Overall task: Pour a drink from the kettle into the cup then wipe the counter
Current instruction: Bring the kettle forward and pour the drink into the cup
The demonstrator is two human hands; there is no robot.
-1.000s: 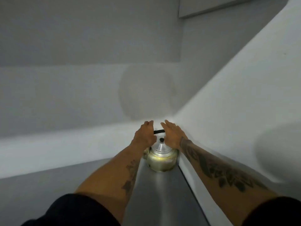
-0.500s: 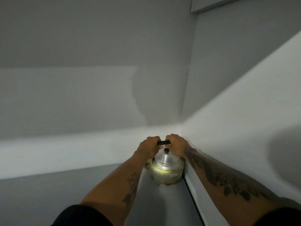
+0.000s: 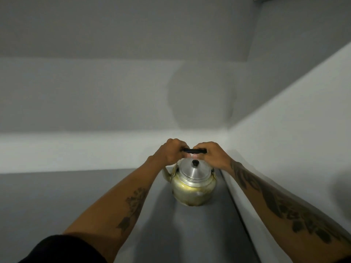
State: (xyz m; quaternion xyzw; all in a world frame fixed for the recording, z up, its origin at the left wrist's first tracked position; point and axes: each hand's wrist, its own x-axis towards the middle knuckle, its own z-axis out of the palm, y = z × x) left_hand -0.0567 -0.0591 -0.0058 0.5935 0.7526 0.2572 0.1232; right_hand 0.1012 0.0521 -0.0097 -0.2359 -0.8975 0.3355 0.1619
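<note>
Gripping the dented brass-and-aluminium kettle [image 3: 192, 184] by its black handle [image 3: 194, 150]: left hand [image 3: 170, 151], right hand [image 3: 212, 155] (spout at 9 o'clock). Risk: sloshing spill if jerked.

Left arm: enters from lower left of frame, extended toward centre, forearm bare, tattoo on its inner side, dark sleeve at bottom edge.
Left hand [image 3: 171, 151]: just above centre, fingers curled closed around the left end of a black handle [image 3: 194, 150].
Right arm: enters from lower right, extended toward centre, forearm heavily tattooed.
Right hand [image 3: 213, 153]: beside the left, knuckles up, fingers closed over the handle's right end.
Spacing: hands nearly touching.
</note>
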